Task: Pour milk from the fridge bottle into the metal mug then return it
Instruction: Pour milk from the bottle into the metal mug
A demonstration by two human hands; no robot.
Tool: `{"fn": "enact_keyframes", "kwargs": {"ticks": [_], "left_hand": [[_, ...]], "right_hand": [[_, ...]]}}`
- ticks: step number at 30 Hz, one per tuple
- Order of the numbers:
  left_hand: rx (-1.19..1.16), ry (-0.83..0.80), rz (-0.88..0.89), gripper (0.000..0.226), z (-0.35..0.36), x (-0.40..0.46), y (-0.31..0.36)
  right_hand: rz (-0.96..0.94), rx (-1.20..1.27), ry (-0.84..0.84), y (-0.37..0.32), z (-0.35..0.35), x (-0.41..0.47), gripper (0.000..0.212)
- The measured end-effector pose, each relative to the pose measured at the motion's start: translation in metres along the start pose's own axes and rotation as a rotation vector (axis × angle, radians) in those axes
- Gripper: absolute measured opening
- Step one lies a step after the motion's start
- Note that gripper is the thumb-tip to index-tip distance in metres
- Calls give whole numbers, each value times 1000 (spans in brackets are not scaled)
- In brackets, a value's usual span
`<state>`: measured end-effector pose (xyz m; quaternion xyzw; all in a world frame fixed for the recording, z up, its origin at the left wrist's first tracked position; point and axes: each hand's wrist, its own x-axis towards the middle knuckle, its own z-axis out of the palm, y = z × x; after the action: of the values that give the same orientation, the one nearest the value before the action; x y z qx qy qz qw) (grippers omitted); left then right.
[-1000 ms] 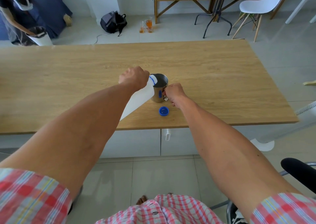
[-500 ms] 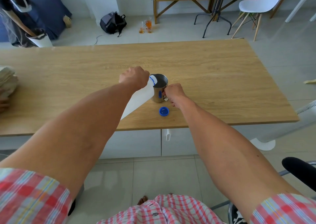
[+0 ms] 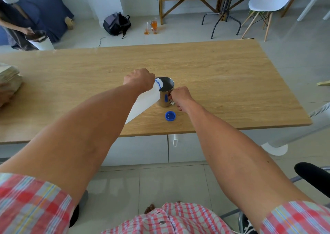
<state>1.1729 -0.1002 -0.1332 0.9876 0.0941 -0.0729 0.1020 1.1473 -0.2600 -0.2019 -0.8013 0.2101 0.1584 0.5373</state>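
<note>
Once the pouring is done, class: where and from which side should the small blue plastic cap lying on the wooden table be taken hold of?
Pinch the small blue plastic cap by its round rim, coming straight down from above. It lies flat with its hollow side up on the wooden table, so the low side wall is the only part fingers can close on. The right hand, holding the metal mug's handle, is nearest.

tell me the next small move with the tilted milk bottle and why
Probably keep the bottle tilted and pouring: its mouth is over the metal mug, the right hand steadies the handle, the left hand holds the bottle. Fill level can't be judged.
</note>
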Motion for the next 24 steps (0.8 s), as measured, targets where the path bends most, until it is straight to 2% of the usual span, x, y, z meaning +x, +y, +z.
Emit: {"fn": "enact_keyframes", "kwargs": {"ticks": [24], "left_hand": [[36,-29,11,25,-5,3,3]], "right_hand": [[1,8,-5,0,0,1,33]]}}
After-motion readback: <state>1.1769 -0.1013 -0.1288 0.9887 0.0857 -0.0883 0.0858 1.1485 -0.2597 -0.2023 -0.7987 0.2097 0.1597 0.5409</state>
